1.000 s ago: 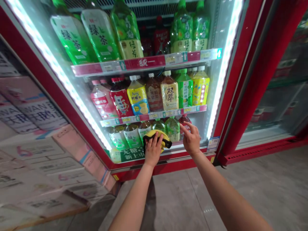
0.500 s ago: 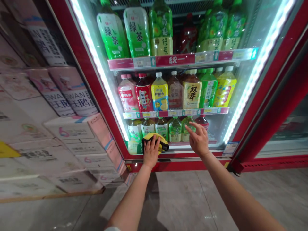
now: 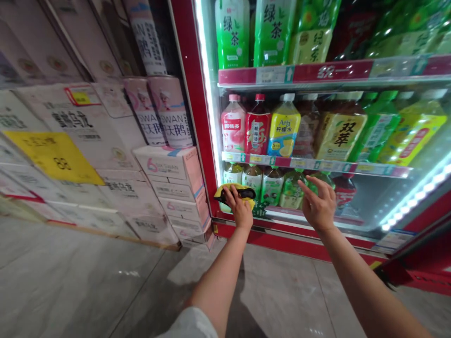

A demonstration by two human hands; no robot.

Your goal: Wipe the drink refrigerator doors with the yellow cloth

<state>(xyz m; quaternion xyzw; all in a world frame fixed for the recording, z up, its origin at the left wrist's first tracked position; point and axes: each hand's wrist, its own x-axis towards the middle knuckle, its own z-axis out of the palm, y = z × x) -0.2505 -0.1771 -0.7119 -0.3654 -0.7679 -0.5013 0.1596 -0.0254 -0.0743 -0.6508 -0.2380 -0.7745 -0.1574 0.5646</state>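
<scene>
Yellow cloth [image 3: 248, 193] shifts left beneath the spread left hand [image 3: 240, 207]; right hand [image 3: 321, 205] spreads loosely. Wiping, apparently; next calls for steady pressure.

At the left, a yellow sign [image 3: 52, 157] bears the number 88, and the white box [image 3: 75, 146] it hangs on reads 蜜桃乌龙. Farther right, the left can [image 3: 148, 112] and the right can [image 3: 171, 112] both read SWAN, the right one also 天鹅; the small box [image 3: 169, 165] under them is printed "6 SIX SWAN". In the fridge [image 3: 188, 70], the top strip [image 3: 331, 71] says 统一, and two green bottles [image 3: 232, 35] over its left end say 绿茶. In the row beneath, from left to right, the pink bottle [image 3: 233, 127] reads 蜜桃多, the red bottle [image 3: 258, 130] 酸梅汤, the yellow bottle [image 3: 284, 126] 柠檬水 and the pale bottle [image 3: 341, 130] 双萃. The lowest bottles [image 3: 272, 185] have labels perhaps too small to read surely.
</scene>
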